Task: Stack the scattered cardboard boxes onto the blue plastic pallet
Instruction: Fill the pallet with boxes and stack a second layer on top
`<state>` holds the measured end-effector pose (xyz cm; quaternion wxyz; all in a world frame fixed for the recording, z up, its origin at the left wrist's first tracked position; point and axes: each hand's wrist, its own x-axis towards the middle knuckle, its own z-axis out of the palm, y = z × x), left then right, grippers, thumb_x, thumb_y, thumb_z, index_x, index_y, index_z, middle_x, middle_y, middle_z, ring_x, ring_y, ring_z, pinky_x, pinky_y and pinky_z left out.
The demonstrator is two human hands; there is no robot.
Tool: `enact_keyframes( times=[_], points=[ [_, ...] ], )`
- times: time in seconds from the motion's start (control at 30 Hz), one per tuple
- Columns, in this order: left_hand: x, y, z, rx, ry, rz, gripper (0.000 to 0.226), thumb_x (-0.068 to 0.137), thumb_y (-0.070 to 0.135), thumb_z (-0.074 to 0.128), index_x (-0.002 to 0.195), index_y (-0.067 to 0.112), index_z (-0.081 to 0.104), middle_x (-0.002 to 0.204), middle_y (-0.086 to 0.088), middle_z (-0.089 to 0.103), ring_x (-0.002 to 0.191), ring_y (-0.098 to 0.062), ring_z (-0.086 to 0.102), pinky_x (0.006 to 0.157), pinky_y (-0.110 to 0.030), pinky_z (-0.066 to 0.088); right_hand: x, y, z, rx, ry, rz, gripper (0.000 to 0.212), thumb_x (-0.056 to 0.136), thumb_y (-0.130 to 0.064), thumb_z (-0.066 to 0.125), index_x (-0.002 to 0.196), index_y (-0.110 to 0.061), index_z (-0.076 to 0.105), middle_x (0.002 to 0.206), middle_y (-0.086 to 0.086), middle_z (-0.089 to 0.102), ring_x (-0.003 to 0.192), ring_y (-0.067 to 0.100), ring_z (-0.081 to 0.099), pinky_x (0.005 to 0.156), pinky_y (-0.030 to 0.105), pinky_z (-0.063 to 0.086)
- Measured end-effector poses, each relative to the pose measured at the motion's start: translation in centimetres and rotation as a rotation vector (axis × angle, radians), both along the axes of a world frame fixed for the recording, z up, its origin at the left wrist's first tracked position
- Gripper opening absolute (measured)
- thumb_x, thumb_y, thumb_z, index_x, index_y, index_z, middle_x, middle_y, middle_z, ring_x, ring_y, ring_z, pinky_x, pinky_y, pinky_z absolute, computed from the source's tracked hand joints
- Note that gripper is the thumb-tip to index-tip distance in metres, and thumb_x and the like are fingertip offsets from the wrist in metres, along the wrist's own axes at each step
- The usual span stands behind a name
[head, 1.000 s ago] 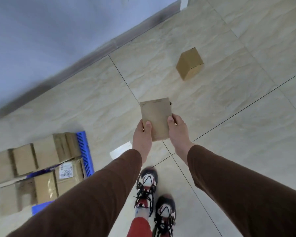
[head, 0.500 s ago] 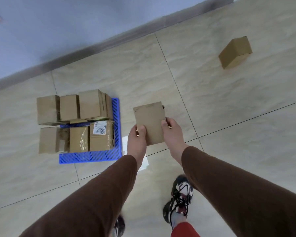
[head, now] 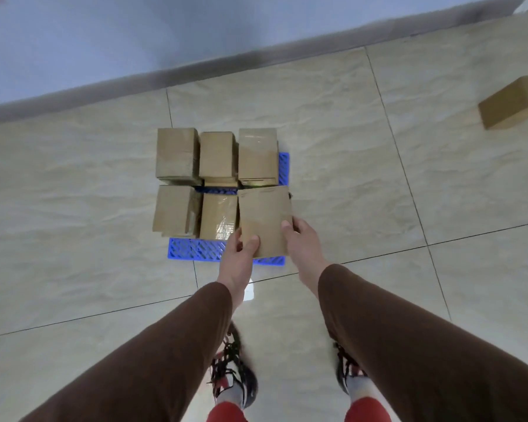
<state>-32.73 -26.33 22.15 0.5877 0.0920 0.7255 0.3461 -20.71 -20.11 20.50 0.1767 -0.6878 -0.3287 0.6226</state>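
Note:
I hold a plain cardboard box [head: 264,219] between both hands, above the near right corner of the blue plastic pallet [head: 195,249]. My left hand [head: 240,254] grips its near left edge and my right hand [head: 302,242] its near right edge. Several cardboard boxes [head: 217,153] stand on the pallet in two rows, and the held box hides whatever sits under it. One more loose cardboard box [head: 514,102] lies on the floor at the far right.
The pallet stands on a beige tiled floor, a short way from a grey skirting board [head: 226,68] and pale blue wall. My two shoes [head: 235,376] are on the tiles just behind the pallet. A small white paper scrap [head: 248,290] lies by my left wrist.
I have turned left and stepped up to the pallet, which went from the left side of the view to the middle. The held box now hangs over the pallet's near right corner.

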Motion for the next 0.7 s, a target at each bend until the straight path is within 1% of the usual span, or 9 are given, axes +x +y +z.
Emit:
enact_keyframes(
  times=[0.07,0.1,0.17,0.23,0.3,0.37,0.47,0.6,0.7],
  points=[
    [-2.8,-0.9,-1.3,-0.012,-0.038,-0.013,0.042,0.1,0.028,0.058,0.14,0.035,0.048,0.125,0.014,0.065,0.104,0.006,0.064,0.104,-0.03,0.038,-2.7,-0.5,-0.8,-0.01,0.011,0.02,0.026,0.103,-0.024,0.051,0.125,-0.018,0.064,0.116,-0.002,0.069,0.096,0.01,0.067,0.078,0.021,0.052],
    [-4.0,-1.1,-1.9,-0.035,-0.074,0.0,0.046,0.1,0.03,0.058,0.14,0.044,0.041,0.121,0.021,0.062,0.099,0.011,0.062,0.102,-0.03,0.033,-3.9,-0.8,-1.3,-0.007,0.015,0.031,0.025,0.103,-0.023,0.051,0.124,-0.019,0.064,0.114,-0.003,0.069,0.095,0.01,0.066,0.077,0.02,0.051],
    [-6.1,-1.4,-3.3,-0.081,-0.136,0.029,0.066,0.099,0.037,0.059,0.153,0.05,0.023,0.128,0.021,0.056,0.106,0.003,0.057,0.102,-0.032,0.03,-6.1,-1.0,-2.4,0.006,0.015,0.049,0.021,0.104,-0.022,0.05,0.118,-0.024,0.065,0.107,-0.007,0.069,0.094,0.011,0.066,0.079,0.022,0.05],
    [-7.8,-1.7,-5.0,-0.094,-0.146,0.048,0.071,0.098,0.041,0.06,0.156,0.049,0.019,0.14,0.016,0.05,0.111,-0.001,0.054,0.108,-0.034,0.032,-7.9,-1.1,-3.7,0.014,0.004,0.064,0.021,0.104,-0.021,0.05,0.117,-0.025,0.065,0.104,-0.008,0.068,0.093,0.012,0.065,0.076,0.021,0.05],
    [-9.0,-1.9,-6.9,-0.092,-0.122,0.077,0.075,0.095,0.045,0.062,0.157,0.045,0.019,0.152,0.013,0.043,0.127,-0.007,0.05,0.117,-0.039,0.029,-9.3,-0.9,-4.9,0.004,-0.005,0.072,0.024,0.104,-0.02,0.049,0.122,-0.021,0.066,0.111,-0.003,0.069,0.099,0.017,0.066,0.083,0.026,0.051],
    [-9.6,-1.9,-8.7,-0.119,-0.083,0.141,0.079,0.092,0.047,0.066,0.157,0.032,0.024,0.155,0.005,0.041,0.137,-0.016,0.044,0.118,-0.041,0.03,-10.4,-0.8,-6.0,-0.003,-0.01,0.066,0.021,0.105,-0.02,0.049,0.118,-0.022,0.065,0.116,0.003,0.071,0.104,0.022,0.067,0.091,0.034,0.053],
    [-10.0,-1.7,-11.0,-0.12,-0.091,0.243,0.07,0.09,0.047,0.07,0.147,0.021,0.038,0.14,0.002,0.056,0.126,-0.016,0.052,0.104,-0.033,0.036,-11.5,-0.5,-7.7,-0.003,-0.029,0.057,0.016,0.104,-0.02,0.05,0.112,-0.024,0.063,0.116,0.005,0.072,0.105,0.023,0.068,0.097,0.039,0.054],
    [-9.9,-1.4,-12.9,-0.076,-0.133,0.342,0.072,0.093,0.043,0.068,0.152,0.023,0.033,0.137,0.008,0.051,0.121,-0.01,0.052,0.103,-0.03,0.036,-12.6,-0.2,-9.7,-0.006,-0.044,0.067,0.02,0.105,-0.022,0.05,0.119,-0.025,0.063,0.117,0.003,0.071,0.105,0.021,0.067,0.098,0.038,0.053],
    [-10.1,-1.1,-13.8,-0.049,-0.149,0.378,0.059,0.095,0.041,0.065,0.147,0.026,0.041,0.133,0.008,0.058,0.109,0.0,0.056,0.097,-0.029,0.037,-13.2,-0.1,-10.6,0.006,-0.045,0.076,0.028,0.105,-0.023,0.049,0.129,-0.02,0.064,0.118,0.002,0.071,0.106,0.02,0.067,0.098,0.037,0.054]
  ],
)
